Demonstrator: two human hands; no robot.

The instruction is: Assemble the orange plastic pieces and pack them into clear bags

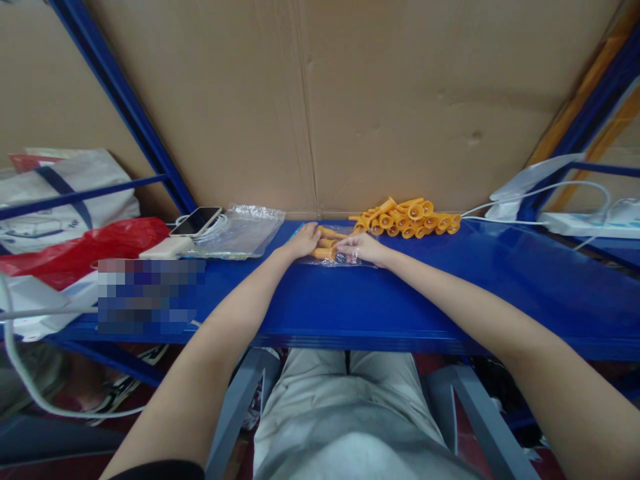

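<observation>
A clear plastic bag [345,261] lies flat on the blue table, with several orange funnel-shaped plastic pieces [325,254] inside or on it. My left hand [303,241] grips the bag's left side, its fingers curled over the edge by the orange pieces. From the right, my right hand [367,249] reaches over the bag, thumb and fingers pinched at the narrow end of the front piece. Part of the bag lies under that hand. Just beyond it, a pile of the same orange pieces [407,219] rests against the cardboard.
The blue table [340,307] meets a cardboard wall [320,113] at the back. To the left are clear plastic bags [245,230], a phone [197,221], a white power bank [167,248] and a red plastic bag [125,240]. A white power strip [585,225] and cables lie right.
</observation>
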